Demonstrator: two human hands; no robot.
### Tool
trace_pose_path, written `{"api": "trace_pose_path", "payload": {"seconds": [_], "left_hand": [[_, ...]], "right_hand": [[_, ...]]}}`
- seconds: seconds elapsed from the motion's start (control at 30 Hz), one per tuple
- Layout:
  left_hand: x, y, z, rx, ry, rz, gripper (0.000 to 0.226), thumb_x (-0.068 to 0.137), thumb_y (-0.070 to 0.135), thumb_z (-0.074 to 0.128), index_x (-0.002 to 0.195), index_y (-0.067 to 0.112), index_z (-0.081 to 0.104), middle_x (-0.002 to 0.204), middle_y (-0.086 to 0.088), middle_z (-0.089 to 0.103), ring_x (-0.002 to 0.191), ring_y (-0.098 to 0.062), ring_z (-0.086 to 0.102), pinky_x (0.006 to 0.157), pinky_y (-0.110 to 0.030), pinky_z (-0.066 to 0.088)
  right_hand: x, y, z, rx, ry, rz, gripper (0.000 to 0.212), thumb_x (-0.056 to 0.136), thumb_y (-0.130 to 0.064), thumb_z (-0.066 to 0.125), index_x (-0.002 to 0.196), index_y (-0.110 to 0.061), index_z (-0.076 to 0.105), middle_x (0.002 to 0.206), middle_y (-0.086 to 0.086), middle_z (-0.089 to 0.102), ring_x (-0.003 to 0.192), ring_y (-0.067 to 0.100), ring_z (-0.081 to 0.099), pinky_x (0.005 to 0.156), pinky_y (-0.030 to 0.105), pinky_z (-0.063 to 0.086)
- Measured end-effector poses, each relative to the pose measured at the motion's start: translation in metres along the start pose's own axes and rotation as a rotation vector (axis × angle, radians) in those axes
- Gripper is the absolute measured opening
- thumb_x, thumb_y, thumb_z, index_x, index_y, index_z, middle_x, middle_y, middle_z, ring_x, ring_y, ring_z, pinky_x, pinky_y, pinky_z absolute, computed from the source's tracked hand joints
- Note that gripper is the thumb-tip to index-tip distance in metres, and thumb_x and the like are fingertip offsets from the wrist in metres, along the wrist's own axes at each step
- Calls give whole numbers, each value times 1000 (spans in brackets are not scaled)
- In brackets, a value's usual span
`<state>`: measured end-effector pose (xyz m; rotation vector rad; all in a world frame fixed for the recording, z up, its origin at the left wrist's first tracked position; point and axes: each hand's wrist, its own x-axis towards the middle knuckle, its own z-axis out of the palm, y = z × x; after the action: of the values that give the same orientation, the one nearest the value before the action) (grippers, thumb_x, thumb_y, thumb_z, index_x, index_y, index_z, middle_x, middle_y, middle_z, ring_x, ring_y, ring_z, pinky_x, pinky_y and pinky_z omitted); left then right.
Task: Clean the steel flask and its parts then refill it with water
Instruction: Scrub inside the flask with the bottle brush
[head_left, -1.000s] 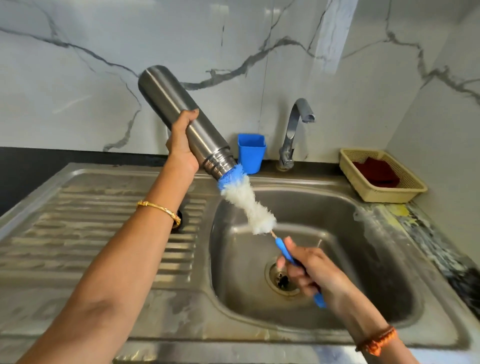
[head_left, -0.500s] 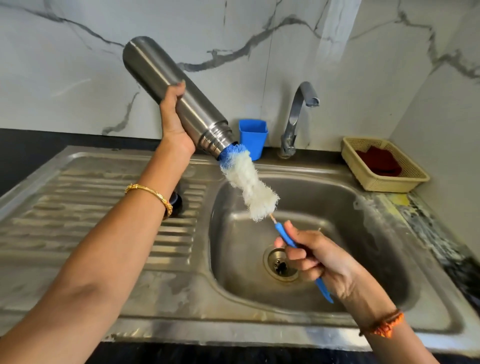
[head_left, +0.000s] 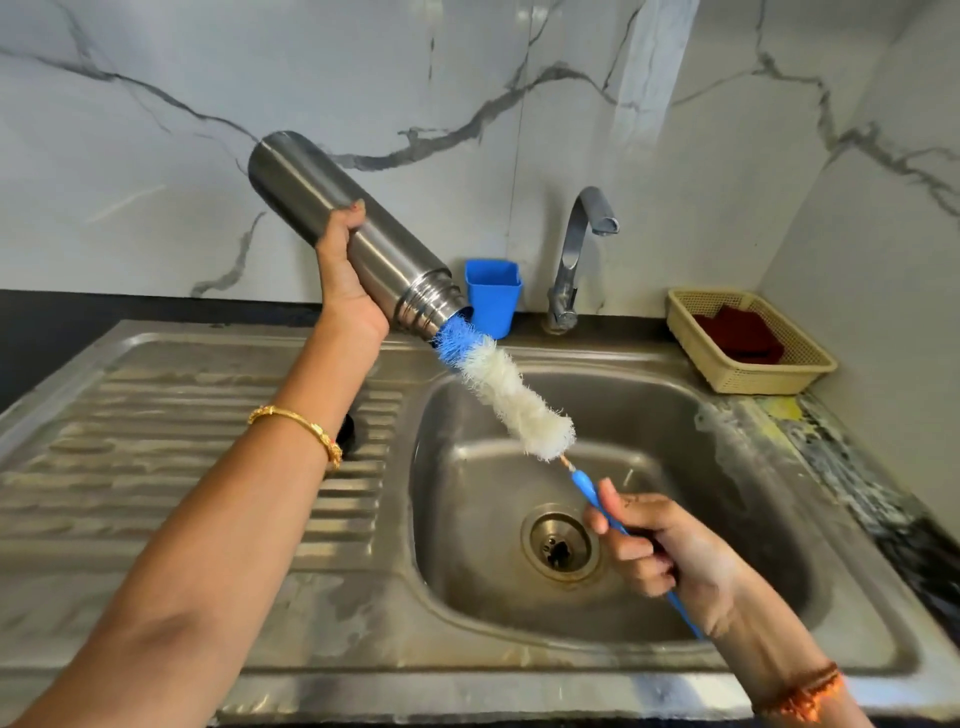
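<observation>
My left hand grips the steel flask around its middle and holds it tilted, mouth pointing down to the right above the sink's edge. A bottle brush with blue and white bristles has its blue tip just inside the flask's mouth. My right hand grips the brush's blue handle over the basin. A small dark round part lies on the drainboard, mostly hidden behind my left wrist.
Below is a steel sink basin with a drain, and a ribbed drainboard to its left. A tap stands at the back beside a blue cup. A beige basket with a dark red cloth sits back right.
The brush has slid further out of the flask, with more of its bristles showing. The flask stays tilted in my left hand, and my right hand has drawn back toward me.
</observation>
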<state>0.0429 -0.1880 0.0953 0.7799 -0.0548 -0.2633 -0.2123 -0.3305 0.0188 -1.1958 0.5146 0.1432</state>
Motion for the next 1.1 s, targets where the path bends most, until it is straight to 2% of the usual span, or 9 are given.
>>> {"api": "trace_pose_path", "payload": {"seconds": [0.17, 0.23, 0.33, 0.4, 0.57, 0.63, 0.87, 1.0, 1.1], "left_hand": [[-1, -1, -1, -28, 40, -21, 34, 76, 27, 67, 103, 9, 56, 77, -4, 59, 68, -20, 62, 59, -31, 54], [1, 0, -7, -34, 29, -20, 32, 76, 28, 66, 100, 9, 56, 76, -4, 59, 66, -19, 62, 60, -30, 53], [3, 1, -16, 36, 34, -47, 27, 76, 31, 65, 92, 11, 58, 70, -2, 59, 61, -17, 61, 63, -27, 54], [6, 0, -20, 22, 28, -55, 21, 81, 30, 60, 90, 12, 57, 69, -1, 59, 57, -15, 61, 59, -25, 54], [10, 0, -19, -9, 96, -27, 26, 79, 29, 63, 97, 12, 58, 76, -3, 61, 66, -18, 62, 55, -27, 54], [15, 4, -22, -3, 101, -1, 33, 76, 29, 67, 102, 10, 59, 81, -4, 63, 73, -21, 64, 63, -29, 55], [17, -3, -29, 65, 72, -16, 33, 77, 30, 66, 101, 9, 57, 78, -3, 61, 66, -19, 63, 63, -28, 55], [22, -9, -25, 73, 95, -51, 46, 71, 32, 71, 109, 9, 57, 86, -5, 59, 73, -20, 62, 62, -31, 55], [25, -11, -19, 42, 114, -49, 29, 75, 29, 68, 95, 11, 57, 79, -4, 59, 69, -20, 61, 62, -29, 54]], "right_hand": [[15, 17, 3, -1208, 961, -825, 25, 91, -22, 56, 71, -15, 70, 50, 2, 56, 44, 28, 53, 41, 26, 34], [15, 19, 5, -1034, 773, -750, 32, 93, -21, 54, 65, -14, 68, 43, -3, 46, 37, 19, 48, 41, 22, 31], [9, 3, 12, -205, 196, -49, 45, 96, -29, 45, 55, -14, 53, 40, -6, 29, 29, 3, 22, 33, 13, 15], [14, 1, 11, -155, 173, 27, 45, 97, -33, 40, 57, -13, 51, 40, -6, 28, 30, 3, 20, 33, 12, 12], [26, 11, 23, -1362, 876, -784, 35, 91, -41, 45, 73, -17, 62, 55, 0, 58, 43, 25, 56, 37, 26, 36], [26, 15, 31, -1466, 886, -897, 38, 88, -38, 45, 66, -14, 64, 51, 3, 56, 38, 27, 52, 32, 23, 33], [14, -3, 19, -225, 188, -50, 41, 94, -37, 47, 60, -15, 52, 42, -6, 28, 30, 3, 18, 33, 11, 13], [21, 16, 20, -1054, 651, -493, 37, 96, -36, 46, 75, -15, 68, 61, 4, 61, 54, 23, 57, 49, 26, 34], [22, 22, 26, -1491, 948, -884, 39, 90, -32, 43, 66, -12, 66, 60, 5, 60, 39, 28, 53, 34, 21, 26]]}}
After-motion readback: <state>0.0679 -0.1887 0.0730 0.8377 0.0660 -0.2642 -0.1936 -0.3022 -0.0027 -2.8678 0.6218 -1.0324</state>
